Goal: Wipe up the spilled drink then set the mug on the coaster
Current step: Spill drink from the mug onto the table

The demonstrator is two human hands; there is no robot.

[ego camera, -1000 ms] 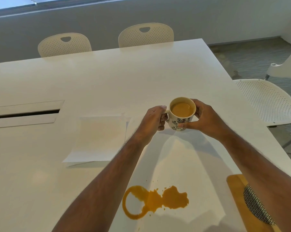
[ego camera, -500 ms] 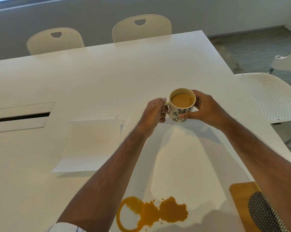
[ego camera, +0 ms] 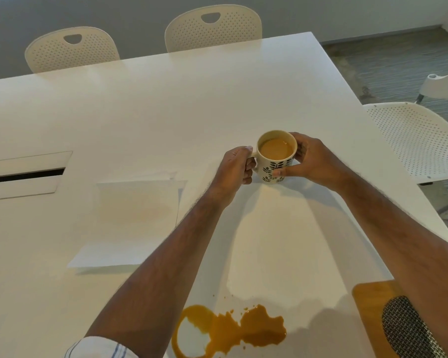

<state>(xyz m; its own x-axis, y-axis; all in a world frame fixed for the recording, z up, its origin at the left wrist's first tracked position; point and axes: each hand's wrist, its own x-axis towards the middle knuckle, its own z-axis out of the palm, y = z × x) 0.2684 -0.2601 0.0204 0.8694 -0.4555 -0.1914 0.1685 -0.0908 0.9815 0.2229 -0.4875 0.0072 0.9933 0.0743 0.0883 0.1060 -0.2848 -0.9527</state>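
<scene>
Right of the frame's centre, a leaf-patterned mug (ego camera: 276, 156) of tan drink is held upright in both hands. The left hand (ego camera: 235, 168) has its grip closed on the handle; the right hand (ego camera: 311, 161) has its grip curled round the mug's far side, thumb on the wall. Whether the mug touches the white tabletop (ego camera: 166, 107) cannot be told. The orange spill (ego camera: 233, 330) lies at lower centre, a paper sheet (ego camera: 132, 220) at centre left, and a wooden coaster (ego camera: 370, 306) with a dark mesh inset at lower right.
</scene>
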